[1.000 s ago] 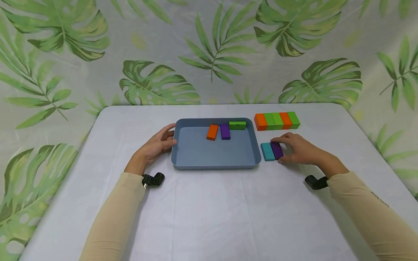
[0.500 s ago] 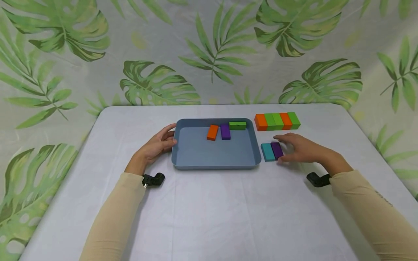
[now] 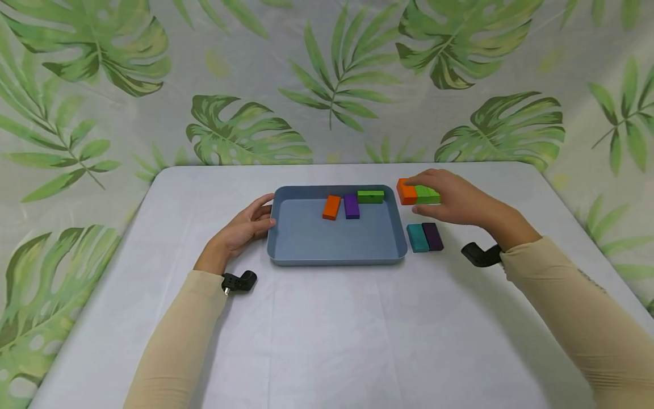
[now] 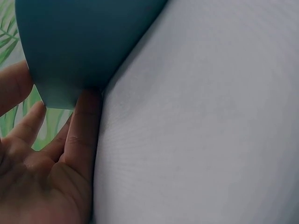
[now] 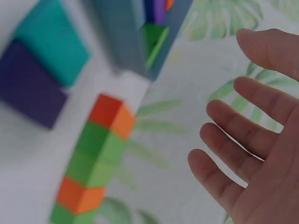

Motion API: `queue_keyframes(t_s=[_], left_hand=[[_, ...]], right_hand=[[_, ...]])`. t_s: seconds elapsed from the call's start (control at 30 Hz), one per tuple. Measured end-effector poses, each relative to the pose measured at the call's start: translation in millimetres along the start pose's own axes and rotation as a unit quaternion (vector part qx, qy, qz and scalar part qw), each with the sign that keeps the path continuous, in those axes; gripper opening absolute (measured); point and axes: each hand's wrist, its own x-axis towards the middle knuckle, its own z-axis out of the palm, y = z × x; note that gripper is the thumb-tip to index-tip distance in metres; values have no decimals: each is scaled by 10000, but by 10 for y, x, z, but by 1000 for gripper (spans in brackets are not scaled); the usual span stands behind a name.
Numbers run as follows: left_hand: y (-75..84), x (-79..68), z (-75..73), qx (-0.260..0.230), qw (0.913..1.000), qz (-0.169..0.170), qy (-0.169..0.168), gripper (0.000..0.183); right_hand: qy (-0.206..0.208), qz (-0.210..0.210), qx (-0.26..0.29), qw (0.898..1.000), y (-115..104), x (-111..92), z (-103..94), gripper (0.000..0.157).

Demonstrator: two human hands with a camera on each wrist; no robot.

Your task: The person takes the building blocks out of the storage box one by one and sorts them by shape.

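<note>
My left hand (image 3: pixel 240 230) rests against the left side of a blue-grey tray (image 3: pixel 327 244), its fingers fairly straight; the left wrist view shows the fingertips touching the tray wall (image 4: pixel 79 42). In the tray lie an orange block (image 3: pixel 331 208), a purple block (image 3: pixel 351 206) and a green block (image 3: pixel 370 196). My right hand (image 3: pixel 462 199) hovers over a row of orange and green blocks (image 3: pixel 424 195), hiding its right end in the head view. In the right wrist view its fingers (image 5: pixel 261 137) are spread, holding nothing, and apart from the row.
A teal block (image 3: pixel 418 238) and a dark purple block (image 3: pixel 432 236) lie side by side between the tray and the right forearm. The white-covered table (image 3: pixel 327 329) meets a leaf-patterned cloth (image 3: pixel 347 68) along its far edge.
My right hand has left the dark purple block beside the teal one and moved away from me, over the orange and green row. My left hand and the tray stay in place.
</note>
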Motion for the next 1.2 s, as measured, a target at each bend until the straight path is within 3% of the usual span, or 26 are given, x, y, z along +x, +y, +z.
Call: queue_keyframes(t_s=[0.43,0.73,0.97,1.2], left_hand=[[74,-12,-26,53,10000,1,43,75],[69,-35,-53,67,10000,11,31,74],[58,-44,-35,-19,10000,52,59,74],[30,-31,5,14,10000,29,-1,74]], right_hand=[[-846,-476,-329,9947,-468,643,32,50],[-1293,-471,-433,9895,-740,1121,315,55],[-1371,-171,-568,9888,-793,1306,485,52],[-1583,136,-976,9825,-764,1329,686,54]])
